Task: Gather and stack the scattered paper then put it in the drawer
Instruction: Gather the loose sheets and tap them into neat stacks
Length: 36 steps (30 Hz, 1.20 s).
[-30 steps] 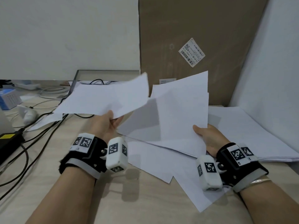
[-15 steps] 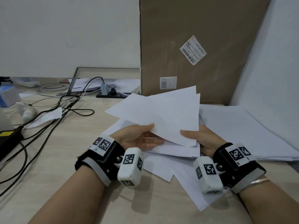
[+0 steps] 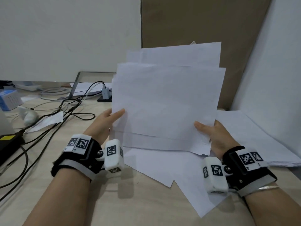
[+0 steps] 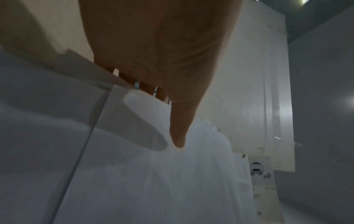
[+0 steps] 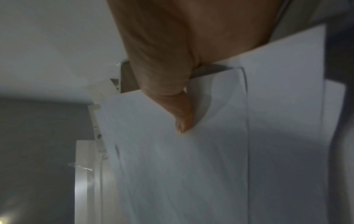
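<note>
Both hands hold a loose bundle of white paper sheets (image 3: 166, 101) upright above the desk, its edges uneven. My left hand (image 3: 112, 117) pinches the bundle's left edge, thumb on the front. My right hand (image 3: 206, 129) pinches the lower right edge, thumb on the front too. In the left wrist view the thumb (image 4: 178, 121) presses on the paper (image 4: 153, 181). The right wrist view shows the thumb (image 5: 180, 112) on the front sheet (image 5: 182, 174). Two more sheets (image 3: 162, 170) lie on the desk under the bundle. No drawer is in view.
A thicker pile of paper (image 3: 254, 137) lies at the right against the wall. A brown cardboard panel (image 3: 195, 22) leans behind. Black cables (image 3: 53, 126), a charger (image 3: 105, 93), a small paper scrap (image 3: 47, 121) and a blue-white box (image 3: 9, 100) crowd the left of the desk (image 3: 114, 206).
The left hand brought its separate sheet over onto the sheets in the right hand. Both hands then lifted the joined bundle and tipped it upright.
</note>
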Each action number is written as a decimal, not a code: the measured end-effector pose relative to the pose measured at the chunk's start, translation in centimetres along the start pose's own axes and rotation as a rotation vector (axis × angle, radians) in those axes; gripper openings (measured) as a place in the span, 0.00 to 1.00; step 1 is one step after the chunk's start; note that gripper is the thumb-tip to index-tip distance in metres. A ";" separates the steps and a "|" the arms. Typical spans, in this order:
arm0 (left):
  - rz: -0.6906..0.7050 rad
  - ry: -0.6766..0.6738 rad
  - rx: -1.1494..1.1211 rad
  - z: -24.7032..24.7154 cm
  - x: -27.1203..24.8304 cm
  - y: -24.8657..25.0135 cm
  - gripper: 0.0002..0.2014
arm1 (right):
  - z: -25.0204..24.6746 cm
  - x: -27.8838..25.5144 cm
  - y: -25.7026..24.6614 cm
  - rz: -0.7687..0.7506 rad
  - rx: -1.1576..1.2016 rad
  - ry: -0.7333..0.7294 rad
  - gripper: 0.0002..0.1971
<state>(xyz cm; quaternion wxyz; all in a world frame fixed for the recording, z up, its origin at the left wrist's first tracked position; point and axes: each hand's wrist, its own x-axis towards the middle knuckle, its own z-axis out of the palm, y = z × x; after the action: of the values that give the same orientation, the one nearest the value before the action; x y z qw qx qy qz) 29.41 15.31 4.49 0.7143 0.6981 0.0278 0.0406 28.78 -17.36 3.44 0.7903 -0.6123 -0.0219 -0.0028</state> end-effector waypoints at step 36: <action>0.116 0.168 0.137 2.4 -0.5 4.1 0.34 | -0.4 0.8 0.5 0.086 -0.083 0.004 0.13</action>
<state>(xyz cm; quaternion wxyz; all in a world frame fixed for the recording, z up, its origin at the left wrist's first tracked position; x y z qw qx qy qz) 29.11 12.92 8.62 0.6564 0.7400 0.0496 0.1382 29.65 -17.65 2.90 0.7636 -0.6450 0.0062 0.0289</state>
